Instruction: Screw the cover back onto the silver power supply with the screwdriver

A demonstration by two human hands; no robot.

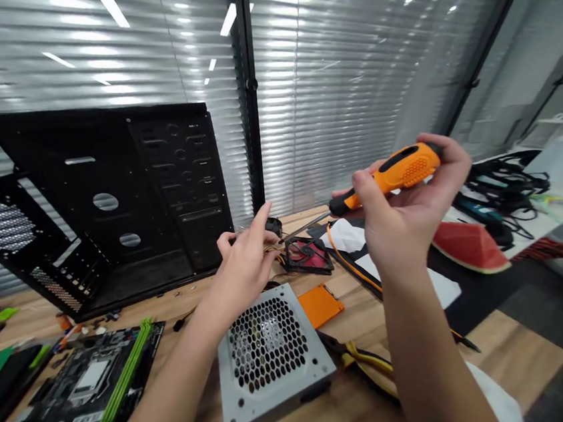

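Note:
My right hand is wrapped round an orange and black screwdriver, its shaft slanting down to the left. The screwdriver's tip meets the fingers of my left hand. Thin wires show between those fingertips, with the forefinger raised; what is on their end is too small to make out. Just beyond, a fan with red blades lies on the table. Below my left hand sits a grey power supply with a honeycomb grille, and an orange drive lies beside it.
An open black computer case stands at the back left. In front of it lies a motherboard with green memory sticks. Yellow-handled pliers rest right of the power supply. A red wedge-shaped object and black cables are farther right.

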